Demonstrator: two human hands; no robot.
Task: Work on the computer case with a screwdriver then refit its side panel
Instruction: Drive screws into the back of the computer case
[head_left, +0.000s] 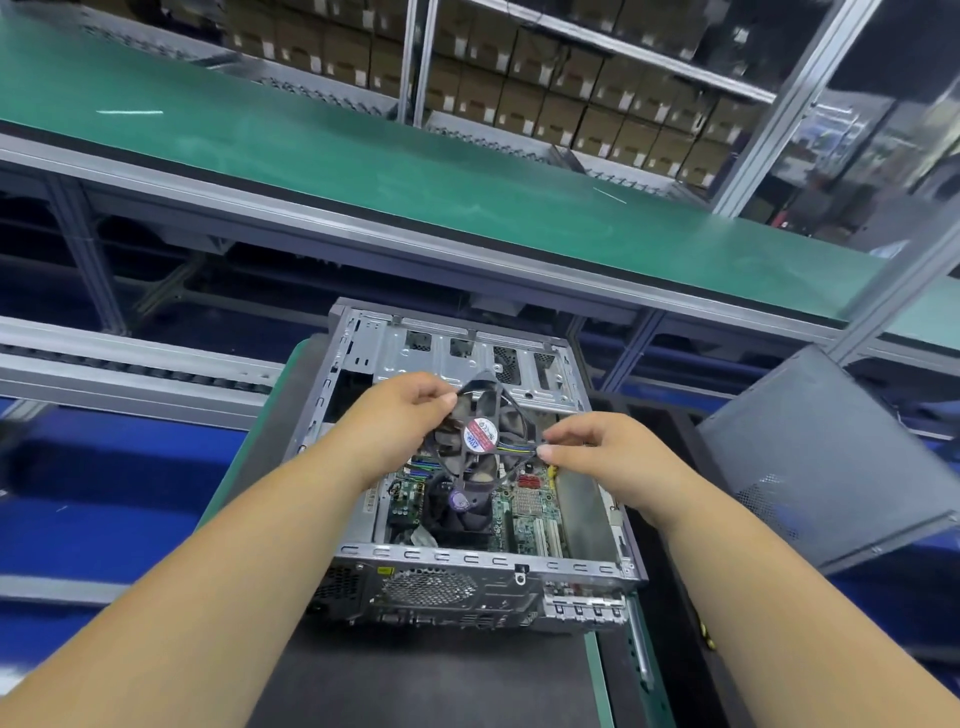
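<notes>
An open grey computer case (483, 571) lies on its side on a dark mat, its motherboard showing inside. Above the board I hold a black cooling fan (480, 436) with a red and white hub label. My left hand (400, 421) pinches the fan's upper left corner. My right hand (602, 449) pinches its right edge by the coloured wires. The grey side panel (831, 457) leans tilted to the right of the case. A thin screwdriver (640, 649) lies on the mat at the case's near right corner.
A green conveyor belt (363, 150) runs across behind the case on an aluminium frame. Stacked cardboard boxes (571, 104) fill shelves beyond it. A roller track (130, 364) sits at the left, with blue flooring below.
</notes>
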